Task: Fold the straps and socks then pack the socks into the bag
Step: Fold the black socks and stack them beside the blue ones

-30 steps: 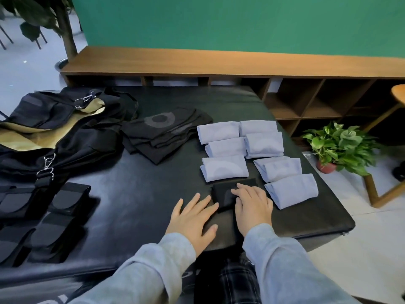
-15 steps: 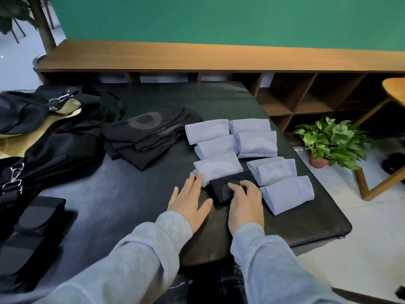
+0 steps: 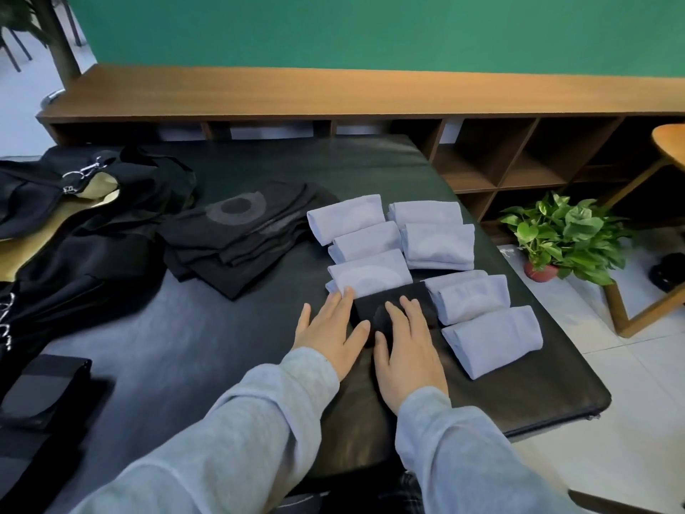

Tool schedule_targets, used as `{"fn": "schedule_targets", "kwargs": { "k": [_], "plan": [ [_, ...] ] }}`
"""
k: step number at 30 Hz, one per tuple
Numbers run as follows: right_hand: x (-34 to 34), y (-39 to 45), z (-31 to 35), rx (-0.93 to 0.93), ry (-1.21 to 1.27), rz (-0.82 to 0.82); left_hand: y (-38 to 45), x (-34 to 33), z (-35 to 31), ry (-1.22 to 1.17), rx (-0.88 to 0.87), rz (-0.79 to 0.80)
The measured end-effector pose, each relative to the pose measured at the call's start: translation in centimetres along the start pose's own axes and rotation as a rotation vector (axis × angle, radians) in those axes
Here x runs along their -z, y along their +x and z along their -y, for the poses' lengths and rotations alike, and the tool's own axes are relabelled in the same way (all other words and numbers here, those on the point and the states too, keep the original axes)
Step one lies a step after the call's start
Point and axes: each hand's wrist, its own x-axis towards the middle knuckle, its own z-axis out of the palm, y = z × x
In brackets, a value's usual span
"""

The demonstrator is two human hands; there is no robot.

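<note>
Writing we find nowhere. Our right hand presses flat fingers on the folded black sock; our left hand lies spread beside it on the black padded bench, green wall behind.

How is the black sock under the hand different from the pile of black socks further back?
The black sock under the right hand is one small folded bundle; the black sock pile is several pieces, spread flat and wide. The single sock sits among the light blue socks; the pile lies apart, nearer the bag. A hand presses the single sock; nothing touches the pile. Both are black.
</note>
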Motion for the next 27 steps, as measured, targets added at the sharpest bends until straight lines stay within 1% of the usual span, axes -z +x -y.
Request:
{"fn": "schedule_targets", "kwargs": {
  "k": [2,5,9,11,14,15,16,19,22,25,27],
  "plan": [
    [-0.2,0.1,-0.2,-0.014,0.025,-0.090,0.3,0.2,0.0,0.013,-0.004,0.009],
    [-1.1,0.2,-0.7,0.042,-0.043,-0.206,0.7,0.5,0.0,-0.010,-0.012,-0.010],
    [-1.3,0.2,-0.9,0.049,-0.014,-0.263,0.8,1.5,1.1,-0.083,-0.051,-0.179],
    [-1.2,0.0,-0.8,0.116,-0.017,-0.306,1.0,2.3,2.2,-0.075,-0.059,-0.254],
    [-1.0,-0.5,-0.3,0.307,-0.022,-0.272,1.4,3.5,4.2,-0.012,-0.031,-0.332],
    [-0.9,-0.5,-0.2,0.339,-0.030,-0.250,1.5,3.9,4.9,0.019,-0.007,-0.358],
    [-1.0,-0.4,-0.2,0.344,-0.043,-0.230,1.7,4.3,5.6,0.056,0.021,-0.385],
    [-1.4,0.0,-0.2,0.285,-0.077,-0.179,2.2,5.3,7.7,0.157,0.114,-0.449],
    [-1.8,0.3,-0.4,0.248,-0.092,-0.142,2.5,5.8,9.4,0.227,0.220,-0.460],
    [-1.8,0.3,-0.6,0.238,-0.061,-0.147,2.4,6.0,10.7,0.218,0.317,-0.471],
    [-1.8,0.3,-0.6,0.234,-0.051,-0.149,2.3,6.2,11.3,0.214,0.319,-0.469]
  ]
}}
